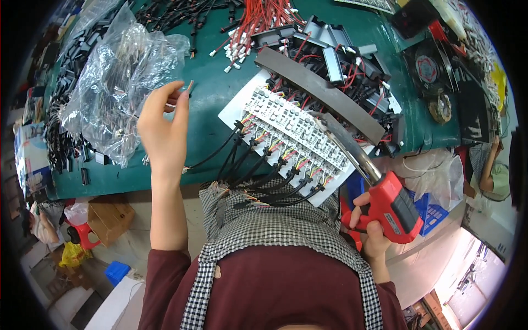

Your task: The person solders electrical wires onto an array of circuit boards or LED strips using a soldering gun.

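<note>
My right hand (374,231) is wrapped round the handle of a red and black soldering gun (393,209). Its metal barrel reaches up and left, with the tip over a panel of small white circuit boards (291,126). Coloured wires and black cables (264,181) run from the panel's near edge toward my lap. A dark grey bar (324,93) lies along the panel's far side. To the left, my left hand (165,124) is raised over the table with thumb and fingers pinched. A thin copper-coloured tip shows at the fingertips; what it belongs to is unclear.
A clear plastic bag (121,77) of parts lies left on the green table (214,99). Beyond the panel are red wires with white connectors (242,44) and black plastic housings (330,38). A fan (426,69) and a tape roll (440,108) stand right.
</note>
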The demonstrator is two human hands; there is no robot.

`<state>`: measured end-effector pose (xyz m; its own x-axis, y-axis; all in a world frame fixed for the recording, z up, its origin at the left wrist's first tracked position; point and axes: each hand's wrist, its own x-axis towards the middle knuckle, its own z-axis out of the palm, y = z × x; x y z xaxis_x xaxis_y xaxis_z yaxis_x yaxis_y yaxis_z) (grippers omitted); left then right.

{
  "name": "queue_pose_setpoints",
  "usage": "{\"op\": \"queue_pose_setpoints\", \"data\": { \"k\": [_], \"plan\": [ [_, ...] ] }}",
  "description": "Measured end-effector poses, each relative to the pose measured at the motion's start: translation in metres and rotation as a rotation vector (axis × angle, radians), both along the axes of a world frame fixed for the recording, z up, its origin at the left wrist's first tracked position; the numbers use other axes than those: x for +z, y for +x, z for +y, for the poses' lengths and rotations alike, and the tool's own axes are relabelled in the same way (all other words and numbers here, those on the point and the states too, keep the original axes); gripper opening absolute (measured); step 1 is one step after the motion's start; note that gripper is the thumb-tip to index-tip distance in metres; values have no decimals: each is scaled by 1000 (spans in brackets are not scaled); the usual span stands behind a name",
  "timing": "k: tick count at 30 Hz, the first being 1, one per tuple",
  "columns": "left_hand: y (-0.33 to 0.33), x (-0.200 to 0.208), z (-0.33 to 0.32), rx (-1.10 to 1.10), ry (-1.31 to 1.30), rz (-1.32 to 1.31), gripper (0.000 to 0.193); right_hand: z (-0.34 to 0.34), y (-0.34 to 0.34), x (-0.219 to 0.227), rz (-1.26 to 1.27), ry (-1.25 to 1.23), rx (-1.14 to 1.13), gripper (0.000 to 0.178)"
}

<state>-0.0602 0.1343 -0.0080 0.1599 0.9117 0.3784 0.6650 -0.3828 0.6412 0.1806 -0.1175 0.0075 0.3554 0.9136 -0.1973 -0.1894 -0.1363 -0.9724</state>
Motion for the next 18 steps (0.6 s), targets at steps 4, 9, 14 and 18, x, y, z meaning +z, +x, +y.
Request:
{"op": "queue_pose_setpoints", "data": {
  "k": [4, 9, 14, 18],
  "plan": [
    [30, 84, -69, -1194, -848, -933, 24, -2, 0, -1, -97, 34, -100, 60],
    [103, 99, -122, -1919, -1198, -1469, 58, -20, 3, -13, -64, 14, -284, 65],
    [117, 124, -126, -1892, -1602, -1543, 70, -25, 18, -24, -235, 90, -289, 59],
    [125, 128, -125, -1990, -1654, -1616, 77, -17, 13, -18, -273, 94, -307, 57]
  ]
}}
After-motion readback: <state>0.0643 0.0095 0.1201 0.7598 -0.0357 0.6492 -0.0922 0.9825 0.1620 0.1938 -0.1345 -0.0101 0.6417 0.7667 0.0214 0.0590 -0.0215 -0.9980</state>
